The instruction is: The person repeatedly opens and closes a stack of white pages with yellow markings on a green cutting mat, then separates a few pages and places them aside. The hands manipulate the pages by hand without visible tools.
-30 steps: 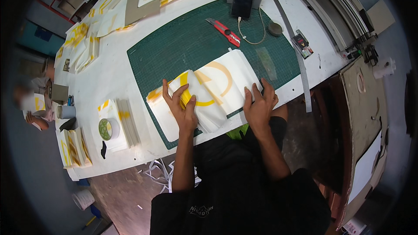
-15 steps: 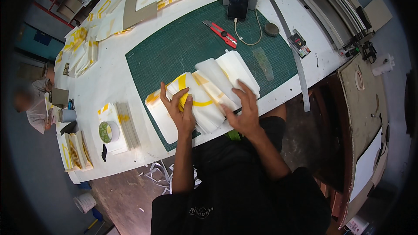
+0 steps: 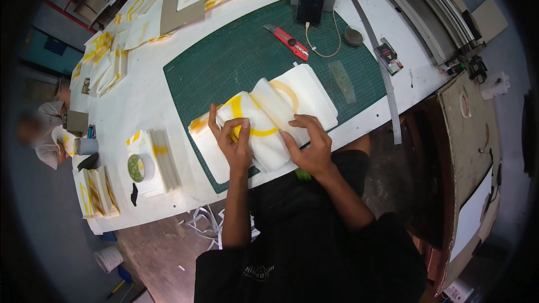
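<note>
A stack of white paper sheets [image 3: 261, 145] with yellow printing lies in front of me, its upper sheets curving up in the middle. My left hand [image 3: 236, 143] pinches the left part of these sheets between thumb and fingers, one finger pointing up. At their right edge my right hand [image 3: 311, 148] has thumb and fingertips closed on a raised sheet. To the right, a flat white pile [image 3: 314, 90] with a pale orange curve on its top sheet rests on the green cutting mat [image 3: 219, 62]. Which sheets are separate under my hands is partly hidden.
Beyond the papers lie a red utility knife [image 3: 289, 42], a phone [image 3: 311, 0] with a cable, and a steel ruler [image 3: 387, 78]. A tape roll [image 3: 140, 167] sits on folded sheets at left. Another person [image 3: 50, 129] is at the far left. Paper strips [image 3: 210, 227] litter the floor.
My right hand has moved slightly left and drawn its fingers together on the sheet. A sheet has turned leftward, uncovering the orange curve on the right pile. My left hand stays nearly in place.
</note>
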`<act>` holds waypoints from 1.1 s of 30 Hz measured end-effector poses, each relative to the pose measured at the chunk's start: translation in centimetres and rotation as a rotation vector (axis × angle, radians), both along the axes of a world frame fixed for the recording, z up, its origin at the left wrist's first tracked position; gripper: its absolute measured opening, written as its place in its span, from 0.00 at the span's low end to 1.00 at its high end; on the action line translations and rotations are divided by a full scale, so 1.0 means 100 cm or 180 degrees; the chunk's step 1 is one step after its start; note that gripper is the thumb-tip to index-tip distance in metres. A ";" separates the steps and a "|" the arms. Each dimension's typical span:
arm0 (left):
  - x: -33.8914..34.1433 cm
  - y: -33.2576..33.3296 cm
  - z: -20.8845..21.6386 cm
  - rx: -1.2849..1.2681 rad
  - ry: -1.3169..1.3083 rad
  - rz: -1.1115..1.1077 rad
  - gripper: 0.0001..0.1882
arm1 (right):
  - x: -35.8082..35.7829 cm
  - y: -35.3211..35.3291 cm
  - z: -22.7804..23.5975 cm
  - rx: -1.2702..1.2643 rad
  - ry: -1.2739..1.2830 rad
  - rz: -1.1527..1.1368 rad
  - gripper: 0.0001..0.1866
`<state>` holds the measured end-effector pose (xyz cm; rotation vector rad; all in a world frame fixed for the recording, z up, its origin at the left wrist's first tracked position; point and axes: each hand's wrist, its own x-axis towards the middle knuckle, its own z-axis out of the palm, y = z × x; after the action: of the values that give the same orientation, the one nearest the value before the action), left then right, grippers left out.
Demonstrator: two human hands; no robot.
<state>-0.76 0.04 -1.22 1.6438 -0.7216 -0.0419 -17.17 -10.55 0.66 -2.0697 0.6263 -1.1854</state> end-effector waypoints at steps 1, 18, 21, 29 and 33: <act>0.000 0.000 0.000 0.0054 -0.0010 -0.0011 0.06 | 0.000 0.004 0.004 -0.0023 0.0043 0.0208 0.23; 0.000 -0.002 -0.002 0.0201 -0.0271 -0.0085 0.12 | -0.007 0.003 0.009 0.0860 0.0343 0.1069 0.25; 0.002 -0.001 -0.007 0.0048 -0.0247 -0.0148 0.20 | -0.002 0.015 0.021 0.0569 0.0445 0.1406 0.28; 0.003 -0.002 -0.005 0.0046 -0.0206 -0.0099 0.40 | -0.014 0.002 0.020 0.0782 0.0357 0.1092 0.21; -0.001 -0.002 0.001 0.0076 -0.0128 -0.0065 0.40 | -0.014 -0.013 0.009 0.0740 0.0308 0.0426 0.21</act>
<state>-0.82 -0.17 -1.15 1.6639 -0.7713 -0.0323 -18.61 -11.87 1.61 -1.9468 0.6286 -0.8970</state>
